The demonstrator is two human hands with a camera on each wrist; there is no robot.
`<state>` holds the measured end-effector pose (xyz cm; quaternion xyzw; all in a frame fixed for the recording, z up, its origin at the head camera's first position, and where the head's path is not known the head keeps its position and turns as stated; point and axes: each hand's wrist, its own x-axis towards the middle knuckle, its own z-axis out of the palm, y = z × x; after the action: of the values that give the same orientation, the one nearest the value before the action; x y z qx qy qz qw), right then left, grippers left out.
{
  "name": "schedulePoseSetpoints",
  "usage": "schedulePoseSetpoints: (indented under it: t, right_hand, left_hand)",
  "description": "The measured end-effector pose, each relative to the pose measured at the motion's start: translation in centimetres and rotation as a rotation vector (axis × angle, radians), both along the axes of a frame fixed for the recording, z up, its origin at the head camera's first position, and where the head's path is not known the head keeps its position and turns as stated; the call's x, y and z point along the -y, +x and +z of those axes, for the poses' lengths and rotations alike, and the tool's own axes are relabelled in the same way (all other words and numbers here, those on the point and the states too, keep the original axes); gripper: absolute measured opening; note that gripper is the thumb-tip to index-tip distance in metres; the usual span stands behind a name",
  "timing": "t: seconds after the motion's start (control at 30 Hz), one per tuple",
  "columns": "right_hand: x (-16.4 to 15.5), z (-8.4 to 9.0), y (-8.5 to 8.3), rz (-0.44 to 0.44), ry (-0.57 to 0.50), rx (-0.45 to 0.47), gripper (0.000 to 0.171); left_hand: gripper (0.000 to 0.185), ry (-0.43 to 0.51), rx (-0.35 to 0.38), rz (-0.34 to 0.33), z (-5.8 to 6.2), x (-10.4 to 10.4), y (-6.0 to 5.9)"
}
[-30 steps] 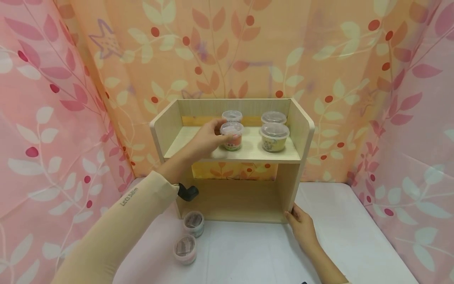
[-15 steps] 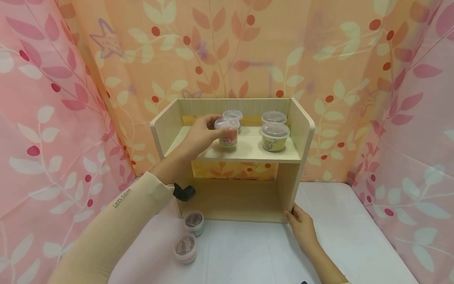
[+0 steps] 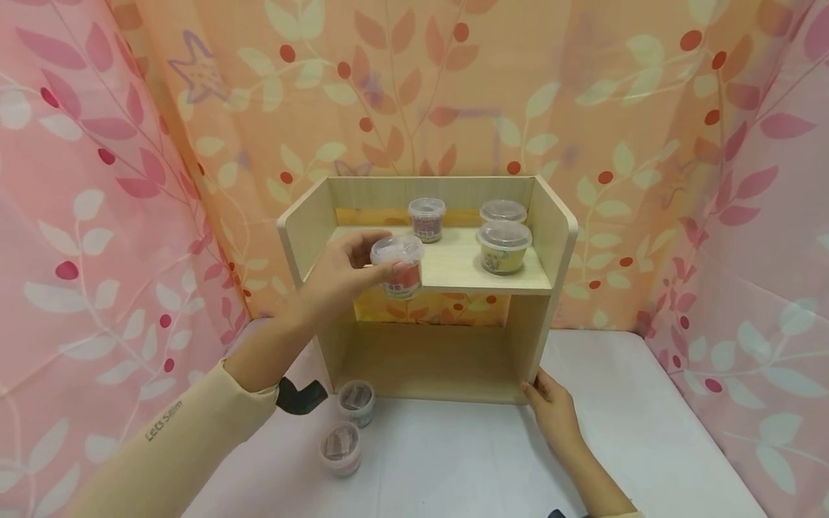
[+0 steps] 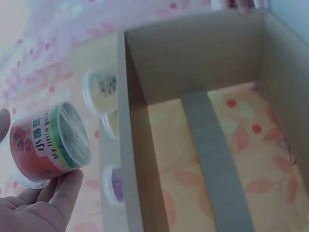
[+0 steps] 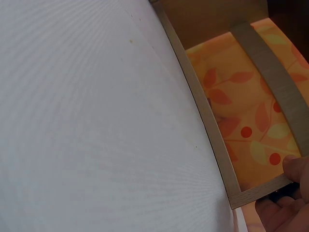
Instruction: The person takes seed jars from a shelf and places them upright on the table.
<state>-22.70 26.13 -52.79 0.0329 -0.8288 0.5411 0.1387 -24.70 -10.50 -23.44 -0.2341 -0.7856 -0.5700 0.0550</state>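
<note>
My left hand (image 3: 391,253) grips a small clear-lidded jar with a red label (image 3: 401,282) in the air, just in front of the upper board of a wooden shelf unit (image 3: 542,289). The left wrist view shows the same jar (image 4: 50,145) lying sideways in my fingers (image 4: 65,191), beside the shelf's front edge (image 4: 128,145). My right hand (image 3: 542,394) holds the unit's lower right front corner on the table, with a fingertip (image 5: 295,166) curled over the board's edge.
On the upper board stand a purple-labelled jar (image 3: 427,218) at the back and two yellowish jars (image 3: 504,247) (image 3: 503,211) on the right. Two more jars (image 3: 356,401) (image 3: 340,447) sit on the white table (image 3: 648,432) by the unit's left foot. Leaf-patterned curtains enclose three sides.
My left hand has lifted the red-labelled jar off the upper board and drawn it forward and left, uncovering the jar behind it. The right hand has stayed at the corner.
</note>
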Motion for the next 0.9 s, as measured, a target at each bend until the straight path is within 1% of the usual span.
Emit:
schedulePoseSetpoints:
  t: [0.07,0.17,0.3,0.47,0.67,0.77,0.9]
  right_hand:
    - [0.0,0.1,0.0,0.000,-0.007,-0.002,0.054]
    - [0.0,0.2,0.1,0.005,-0.007,-0.005,0.055]
    - [-0.1,0.1,0.0,0.008,0.013,-0.006,0.057]
    - [-0.2,-0.2,-0.2,0.000,0.015,-0.001,0.055]
    - [-0.2,-0.3,-0.2,0.002,0.007,0.000,0.055]
    - [-0.2,-0.2,-0.2,0.002,0.002,-0.003,0.055]
    - [-0.2,-0.3,-0.3,-0.003,0.005,-0.009,0.054]
  left_hand:
    - [0.055,0.009,0.006,-0.018,-0.7,0.1,0.7]
    - [0.057,0.034,0.056,-0.039,-1.7,0.0,1.7]
    - [0.058,0.044,0.092,-0.058,-2.9,-0.1,2.6]
    - [0.059,0.029,0.117,-0.071,-4.5,-0.3,3.0]
    - [0.061,0.041,0.137,-0.089,-7.3,-0.9,3.4]
    - [0.062,0.041,0.146,-0.071,-8.9,-1.2,3.4]
    - [0.064,0.053,0.184,-0.041,-11.0,-1.7,3.4]
